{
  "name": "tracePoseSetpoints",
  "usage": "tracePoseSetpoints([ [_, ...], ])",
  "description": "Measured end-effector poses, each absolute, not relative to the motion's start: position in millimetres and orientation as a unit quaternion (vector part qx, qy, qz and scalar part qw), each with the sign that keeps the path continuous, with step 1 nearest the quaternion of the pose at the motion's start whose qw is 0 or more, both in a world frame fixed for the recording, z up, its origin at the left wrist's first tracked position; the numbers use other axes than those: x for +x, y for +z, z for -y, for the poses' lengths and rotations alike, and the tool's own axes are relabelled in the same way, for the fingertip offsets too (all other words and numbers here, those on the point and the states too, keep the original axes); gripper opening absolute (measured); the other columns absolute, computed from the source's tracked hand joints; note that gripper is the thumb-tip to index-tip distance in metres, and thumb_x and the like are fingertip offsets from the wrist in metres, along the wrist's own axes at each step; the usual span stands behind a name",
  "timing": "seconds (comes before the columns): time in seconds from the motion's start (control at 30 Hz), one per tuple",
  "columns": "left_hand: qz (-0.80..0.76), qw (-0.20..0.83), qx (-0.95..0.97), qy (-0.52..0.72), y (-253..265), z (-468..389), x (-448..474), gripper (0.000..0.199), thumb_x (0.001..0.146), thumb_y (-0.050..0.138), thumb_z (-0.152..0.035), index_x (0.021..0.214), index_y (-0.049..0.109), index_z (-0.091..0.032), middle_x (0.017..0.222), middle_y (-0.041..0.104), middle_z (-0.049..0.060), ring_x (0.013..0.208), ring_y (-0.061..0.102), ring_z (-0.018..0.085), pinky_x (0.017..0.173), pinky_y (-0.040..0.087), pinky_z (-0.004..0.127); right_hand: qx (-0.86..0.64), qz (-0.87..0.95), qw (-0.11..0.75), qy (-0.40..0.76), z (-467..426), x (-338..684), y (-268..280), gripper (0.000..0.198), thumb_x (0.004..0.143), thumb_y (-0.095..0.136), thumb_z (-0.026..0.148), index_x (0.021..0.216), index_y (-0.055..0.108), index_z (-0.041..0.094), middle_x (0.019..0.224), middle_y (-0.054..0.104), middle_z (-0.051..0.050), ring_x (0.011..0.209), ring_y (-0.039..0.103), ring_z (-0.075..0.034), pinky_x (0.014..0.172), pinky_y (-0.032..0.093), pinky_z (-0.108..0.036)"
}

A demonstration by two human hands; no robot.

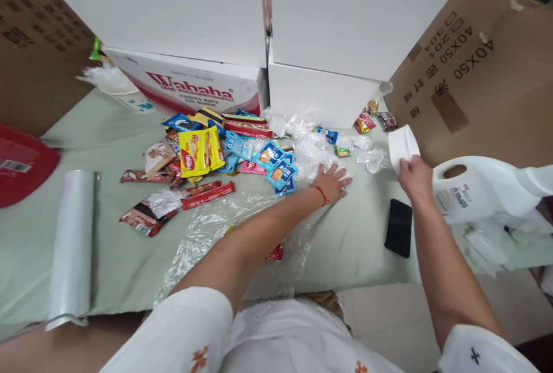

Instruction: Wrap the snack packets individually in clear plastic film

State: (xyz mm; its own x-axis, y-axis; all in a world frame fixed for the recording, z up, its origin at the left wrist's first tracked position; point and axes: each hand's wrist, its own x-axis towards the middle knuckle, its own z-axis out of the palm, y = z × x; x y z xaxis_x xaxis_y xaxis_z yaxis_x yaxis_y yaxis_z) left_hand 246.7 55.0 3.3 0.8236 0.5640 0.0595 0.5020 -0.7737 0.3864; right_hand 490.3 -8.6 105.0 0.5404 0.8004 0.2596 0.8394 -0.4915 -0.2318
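Observation:
My left hand [332, 184] lies with its fingers spread at the edge of a heap of crumpled clear plastic [313, 154]. Blue and white snack packets [280, 174] are just left of it. In my right hand [413, 177] is a small white box-like thing [402, 143], pinched at its lower edge; its exact kind does not show. Below that hand sits a black phone-like slab [398, 228]. More snacks in a pile farther left include a yellow packet [193, 154] and a red bar [208, 194]. A thin clear plastic sheet [203, 240] passes under my left forearm.
White boxes [185, 82] and a brown carton [458, 67] wall the back and right. A large white jug [488, 185] lies at the right. On the left are a plastic roll [72, 240], a red object [26, 165] and a filled paper tub [129, 99].

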Motion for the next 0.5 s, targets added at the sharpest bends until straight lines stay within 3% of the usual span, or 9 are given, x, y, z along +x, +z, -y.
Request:
tracePoseSetpoints([
  [0.13, -0.237, 0.162, 0.928, 0.236, 32.8, -34.9, 210.4, 0.048, 0.101, 0.050, -0.046, 0.146, 0.057, -0.031, 0.162, 0.046, 0.011, 0.158, 0.027, 0.033, 0.124, -0.001, 0.070, -0.833, 0.511, 0.210, 0.033, -24.6, 444.3, 78.3, 0.019, 0.095, 0.045, 0.036, 0.082, 0.051, 0.024, 0.065, 0.063, -0.008, 0.070, 0.061, -0.026, 0.069, 0.042, -0.034],
  [0.27, -0.296, 0.151, 0.862, 0.383, 65.9, -10.2, 160.0, 0.033, 0.101, 0.052, -0.034, 0.131, 0.064, -0.027, 0.143, 0.063, 0.012, 0.152, 0.040, 0.030, 0.127, 0.013, 0.062, -0.725, 0.625, 0.251, 0.147, 16.3, 400.6, 84.8, 0.030, 0.099, 0.045, 0.047, 0.079, 0.051, 0.025, 0.058, 0.060, 0.000, 0.063, 0.059, -0.021, 0.067, 0.043, -0.030],
  [0.37, -0.345, 0.131, 0.827, 0.425, 82.8, 9.6, 120.4, 0.027, 0.098, 0.055, -0.027, 0.124, 0.064, -0.026, 0.131, 0.067, 0.012, 0.146, 0.047, 0.031, 0.123, 0.031, 0.059, -0.749, 0.609, 0.257, 0.053, 51.7, 414.2, 101.6, 0.031, 0.100, 0.045, 0.050, 0.088, 0.058, 0.024, 0.067, 0.063, -0.002, 0.066, 0.058, -0.021, 0.066, 0.042, -0.030],
  [0.5, -0.393, 0.128, 0.801, 0.433, 90.4, 36.4, 76.8, 0.024, 0.096, 0.055, -0.021, 0.117, 0.065, -0.027, 0.123, 0.068, 0.011, 0.138, 0.054, 0.030, 0.112, 0.047, 0.054, -0.833, 0.531, 0.133, -0.081, 37.5, 473.6, 98.1, 0.024, 0.095, 0.051, 0.037, 0.094, 0.066, 0.019, 0.083, 0.068, -0.013, 0.073, 0.059, -0.026, 0.067, 0.038, -0.035],
])
